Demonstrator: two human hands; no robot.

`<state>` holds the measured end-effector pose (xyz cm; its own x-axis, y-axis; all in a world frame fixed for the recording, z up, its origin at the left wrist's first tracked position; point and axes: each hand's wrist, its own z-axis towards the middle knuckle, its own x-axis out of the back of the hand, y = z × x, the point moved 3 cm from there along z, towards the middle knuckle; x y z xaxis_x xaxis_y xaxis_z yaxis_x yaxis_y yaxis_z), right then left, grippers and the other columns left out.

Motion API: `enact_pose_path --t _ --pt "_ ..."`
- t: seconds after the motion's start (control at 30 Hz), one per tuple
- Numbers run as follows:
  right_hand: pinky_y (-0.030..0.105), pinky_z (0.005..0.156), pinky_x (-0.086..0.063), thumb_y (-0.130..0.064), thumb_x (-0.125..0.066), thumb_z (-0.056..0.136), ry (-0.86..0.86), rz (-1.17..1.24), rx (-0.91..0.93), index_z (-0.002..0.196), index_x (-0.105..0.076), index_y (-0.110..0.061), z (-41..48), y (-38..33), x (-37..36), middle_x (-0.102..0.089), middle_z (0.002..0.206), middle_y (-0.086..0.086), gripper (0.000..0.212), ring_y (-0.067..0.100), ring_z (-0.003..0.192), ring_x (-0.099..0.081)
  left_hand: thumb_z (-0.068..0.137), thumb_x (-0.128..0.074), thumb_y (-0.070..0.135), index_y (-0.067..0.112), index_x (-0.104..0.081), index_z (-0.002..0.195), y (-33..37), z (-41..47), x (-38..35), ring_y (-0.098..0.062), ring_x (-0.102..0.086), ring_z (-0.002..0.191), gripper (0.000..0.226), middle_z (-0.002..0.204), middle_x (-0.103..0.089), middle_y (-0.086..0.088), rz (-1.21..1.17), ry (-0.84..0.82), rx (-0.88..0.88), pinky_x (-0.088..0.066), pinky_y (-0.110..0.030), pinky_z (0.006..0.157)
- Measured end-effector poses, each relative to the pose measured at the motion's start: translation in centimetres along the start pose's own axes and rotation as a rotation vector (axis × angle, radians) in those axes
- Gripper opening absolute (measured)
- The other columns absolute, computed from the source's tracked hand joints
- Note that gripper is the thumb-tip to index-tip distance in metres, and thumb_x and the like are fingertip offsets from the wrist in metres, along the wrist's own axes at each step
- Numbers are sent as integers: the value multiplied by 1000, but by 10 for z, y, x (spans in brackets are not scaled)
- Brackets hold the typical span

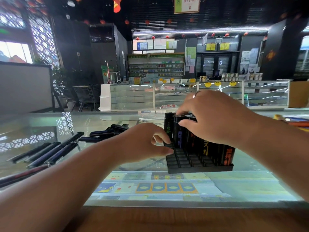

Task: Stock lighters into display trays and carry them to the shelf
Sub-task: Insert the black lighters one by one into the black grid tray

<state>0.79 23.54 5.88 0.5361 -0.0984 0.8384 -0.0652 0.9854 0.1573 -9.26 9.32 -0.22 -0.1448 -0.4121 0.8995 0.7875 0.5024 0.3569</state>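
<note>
Bearing blurred coloured characters, black lighters point(203, 149) upright in tray point(200, 169)

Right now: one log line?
left hand: grips black slotted plastic display tray | right hand: pinches upright black printed lighters | loose black lighters: on glass counter

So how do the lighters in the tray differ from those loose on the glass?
The upright black lighters stand in the black slotted tray; loose dark lighters lie flat, scattered on the glass counter. The right hand touches the upright ones, not the loose. Both are slim, dark.
</note>
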Motion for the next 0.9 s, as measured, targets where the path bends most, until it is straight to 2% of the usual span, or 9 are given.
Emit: enact_pose_path --t 0.07,0.13,0.23,0.3,0.4,0.5,0.6,0.8,0.9 --pt "38 98 -42 -41 -53 93 83 -15 22 120 -64 -32 -3 -2 3 -65 116 -7 30 16 116 -48 83 -71 46 39 -67 99 -3 1 5 13 -55 87 18 96 -62 21 20 35 -5 -40 -1 70" --pt "41 91 -46 -36 -57 91 181 2 55 111 -69 -26 -5 -8 6 -68 107 -4 26 20 106 -52 83 -70 44 40 -67 97 -9 1 11 12 -55 87 15 94 -61 23 40 76 11 -42 -6 73" --pt "41 83 -51 -33 -58 88 239 86 82 106 -72 -20 -9 -20 6 -69 101 0 26 23 100 -56 84 -71 41 36 -68 100 -22 -1 17 7 -57 90 18 96 -62 20 91 156 38 -48 -21 85" --pt "40 84 -51 -36 -54 87 202 173 88 111 -70 -20 -12 -28 1 -68 107 -1 32 21 104 -56 85 -70 39 32 -67 104 -29 -4 21 0 -58 94 21 102 -62 15 144 185 52 -49 -26 91" --pt "39 86 -51 -39 -54 88 154 265 110 117 -66 -23 -17 -38 -11 -63 116 -4 36 19 108 -56 87 -67 40 30 -65 111 -39 -7 24 -3 -54 96 26 103 -56 13 263 183 66 -43 -24 85" --pt "29 100 -41 -44 -53 93 81 310 126 131 -55 -29 -19 -45 -23 -53 130 -9 41 12 120 -46 87 -67 41 32 -64 113 -45 -14 33 -3 -52 95 27 104 -55 13 289 199 74 -42 -24 87" --pt "22 104 -33 -50 -46 94 4 319 126 139 -44 -33 -19 -50 -33 -42 141 -14 48 6 128 -36 89 -64 42 31 -60 121 -50 -29 42 -8 -50 108 34 114 -55 9 321 184 108 -41 -29 96" --pt "23 106 -33 -58 -41 93 -93 319 131 142 -38 -36 -20 -57 -48 -36 144 -17 54 4 129 -32 86 -59 57 31 -43 136 -71 -43 42 -14 -42 118 59 130 -46 4 361 135 247 -42 -39 101" --pt "19 106 -30 -60 -40 92 -105 316 136 142 -36 -38 -20 -59 -52 -33 144 -20 55 2 129 -30 84 -55 66 29 -35 142 -81 -32 39 -19 -39 125 72 139 -41 1 378 80 297 -40 -43 104"
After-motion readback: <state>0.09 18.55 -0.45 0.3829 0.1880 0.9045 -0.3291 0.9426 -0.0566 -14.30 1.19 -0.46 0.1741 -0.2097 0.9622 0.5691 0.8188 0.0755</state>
